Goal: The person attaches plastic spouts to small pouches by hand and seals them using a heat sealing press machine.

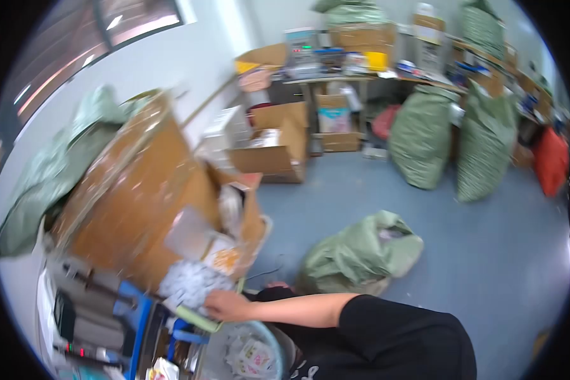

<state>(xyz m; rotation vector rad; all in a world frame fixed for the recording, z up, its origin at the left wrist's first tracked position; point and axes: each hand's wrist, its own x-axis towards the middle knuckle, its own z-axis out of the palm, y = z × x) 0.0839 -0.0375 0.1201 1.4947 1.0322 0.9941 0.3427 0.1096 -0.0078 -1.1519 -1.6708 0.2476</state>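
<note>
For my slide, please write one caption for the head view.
Right hand at a pale, lumpy heap beside a large cardboard box.

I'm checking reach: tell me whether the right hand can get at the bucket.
Probably yes: the right hand appears close to the bucket, and nothing visible seems to block its open top.

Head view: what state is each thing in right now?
Right hand: fingers at the pale heap, grip unclear.
Pale heap: blurred, makeup unclear.
Bin: open, plastic inside.
Large box: taped.
Floor box: open, white items inside.
Floor sack: slumped, mouth open.
Left tall sack: upright.
Right tall sack: upright.
Left hand: not in view.
</note>
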